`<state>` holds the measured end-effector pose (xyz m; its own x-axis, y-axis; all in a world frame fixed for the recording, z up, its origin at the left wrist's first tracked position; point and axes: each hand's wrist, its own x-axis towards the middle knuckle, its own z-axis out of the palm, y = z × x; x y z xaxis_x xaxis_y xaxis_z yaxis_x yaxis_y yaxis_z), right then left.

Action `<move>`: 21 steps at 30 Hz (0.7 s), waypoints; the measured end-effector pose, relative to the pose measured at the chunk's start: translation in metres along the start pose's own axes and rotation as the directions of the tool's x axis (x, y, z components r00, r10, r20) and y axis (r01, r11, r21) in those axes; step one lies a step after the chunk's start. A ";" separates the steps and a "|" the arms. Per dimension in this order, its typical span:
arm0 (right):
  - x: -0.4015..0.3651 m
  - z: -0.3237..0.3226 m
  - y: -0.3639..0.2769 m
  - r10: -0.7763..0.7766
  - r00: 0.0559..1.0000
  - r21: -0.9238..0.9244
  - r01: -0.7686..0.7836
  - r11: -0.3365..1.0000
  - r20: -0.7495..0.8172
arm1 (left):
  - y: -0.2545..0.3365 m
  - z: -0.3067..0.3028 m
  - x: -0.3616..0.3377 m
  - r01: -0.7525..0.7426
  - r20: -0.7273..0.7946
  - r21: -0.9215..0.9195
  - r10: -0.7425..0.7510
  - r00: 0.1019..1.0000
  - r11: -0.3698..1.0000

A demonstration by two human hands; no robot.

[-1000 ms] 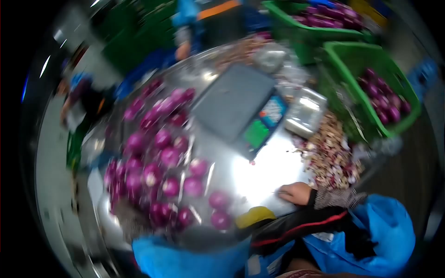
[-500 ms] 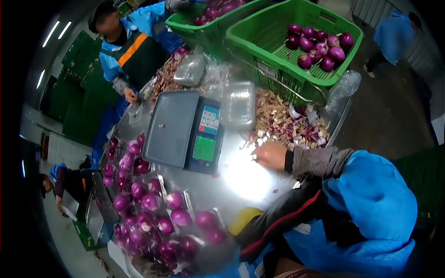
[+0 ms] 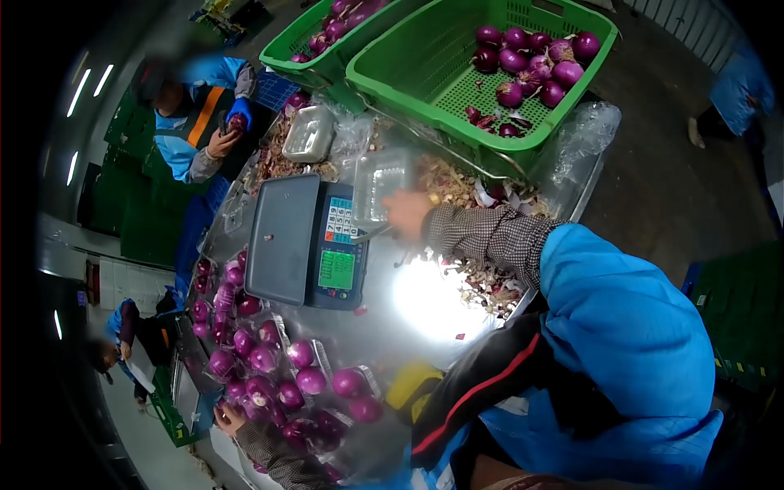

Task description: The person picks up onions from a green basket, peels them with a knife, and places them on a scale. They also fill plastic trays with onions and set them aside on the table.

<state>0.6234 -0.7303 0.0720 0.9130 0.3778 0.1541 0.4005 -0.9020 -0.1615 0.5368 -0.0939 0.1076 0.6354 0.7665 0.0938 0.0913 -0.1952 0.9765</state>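
My right hand point(image 3: 410, 216), in a checked cuff and blue oversleeve, is closed over the near edge of a clear plastic tray point(image 3: 382, 175). A thin metal blade, seemingly a knife point(image 3: 372, 234), sticks out from it towards the scale point(image 3: 282, 237). The scale has a grey plate and a lit green display. At the lower left, my left hand point(image 3: 229, 418) reaches beside the packed red onions point(image 3: 261, 359), its fingers partly visible and apart. Those onions sit in clear trays on the metal table point(image 3: 351, 335).
A green crate point(image 3: 441, 82) with loose red onions stands at the back, beside a second green crate point(image 3: 298, 37). Onion peelings point(image 3: 490, 290) lie near my right arm. Across the table, a co-worker point(image 3: 196, 114) holds an onion. Another clear tray point(image 3: 309, 135) lies near them.
My right hand has moved from the peelings to the clear tray beside the scale. My left hand has come into view at the lower left. The co-worker now holds an onion in both hands.
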 end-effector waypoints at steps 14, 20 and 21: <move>-0.006 -0.011 0.019 -0.137 0.969 0.069 0.154 0.986 -0.205 | 0.053 0.071 -0.059 -0.076 0.360 -0.052 0.089 0.929 0.996; -0.046 -0.019 -0.016 -0.470 0.710 -0.157 0.462 0.873 -0.524 | 0.093 0.136 -0.103 -0.119 0.476 -0.082 0.143 0.868 0.990; -0.063 -0.018 -0.029 -0.485 0.678 -0.145 0.494 0.857 -0.552 | 0.103 0.152 -0.113 -0.137 0.508 -0.092 0.165 0.845 0.986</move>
<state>0.5534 -0.7317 0.0846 0.3822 0.5780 0.7210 0.7833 -0.6165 0.0790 0.5906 -0.2938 0.1683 0.9419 0.3043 0.1421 -0.0681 -0.2413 0.9681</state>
